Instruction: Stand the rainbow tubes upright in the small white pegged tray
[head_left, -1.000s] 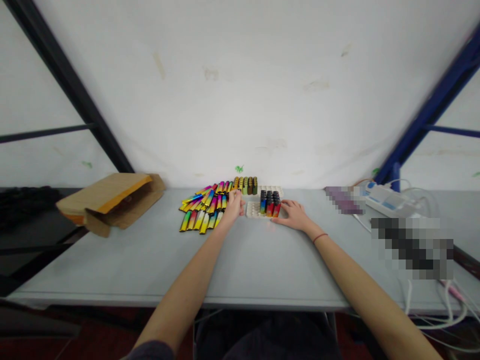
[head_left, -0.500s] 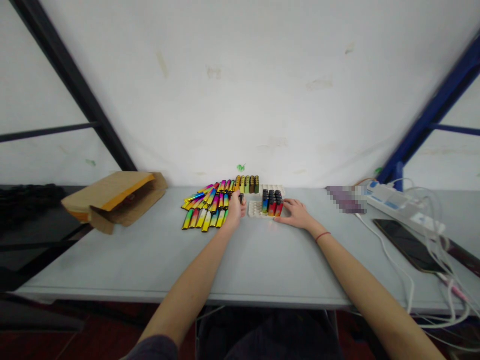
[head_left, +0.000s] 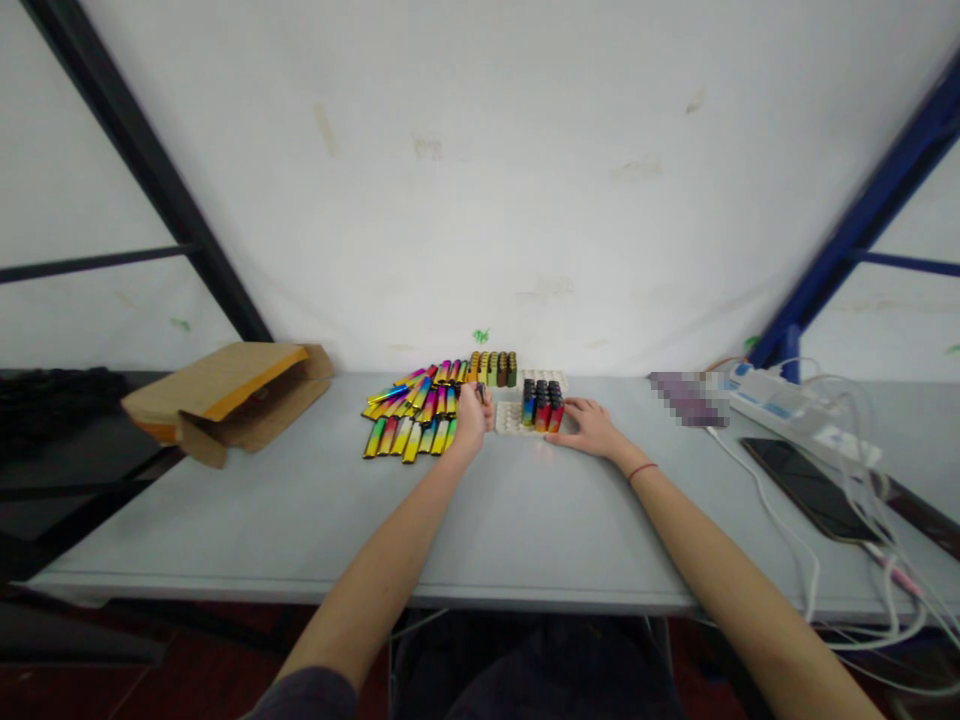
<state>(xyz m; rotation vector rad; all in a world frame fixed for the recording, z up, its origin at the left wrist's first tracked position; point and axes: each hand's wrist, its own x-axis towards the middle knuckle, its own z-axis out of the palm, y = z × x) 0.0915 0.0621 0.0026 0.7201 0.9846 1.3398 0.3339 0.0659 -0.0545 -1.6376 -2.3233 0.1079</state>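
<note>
My left hand (head_left: 471,418) is closed in a fist around a small tube with a dark end (head_left: 481,391), most of it hidden by the fingers. Beside that hand lies a pile of shiny rainbow-coloured tubes (head_left: 416,405). A white tray with round pockets (head_left: 508,418) sits just right of it. Several black-topped tubes (head_left: 542,405), blue to red, stand upright in the tray's right part. My right hand (head_left: 592,428) rests at the tray's right side, fingers apart, thumb by its front corner.
Behind the tray stand upright gold and green tubes (head_left: 493,368) and a second white tray (head_left: 545,378). An open brown cardboard box (head_left: 225,390) lies left. To the right are a phone (head_left: 814,488), a power strip (head_left: 795,410) and loose white cables (head_left: 765,490).
My left hand has turned slightly, and the dark end in it shows less. The right hand stays by the tray. The whole view has shifted a little.
</note>
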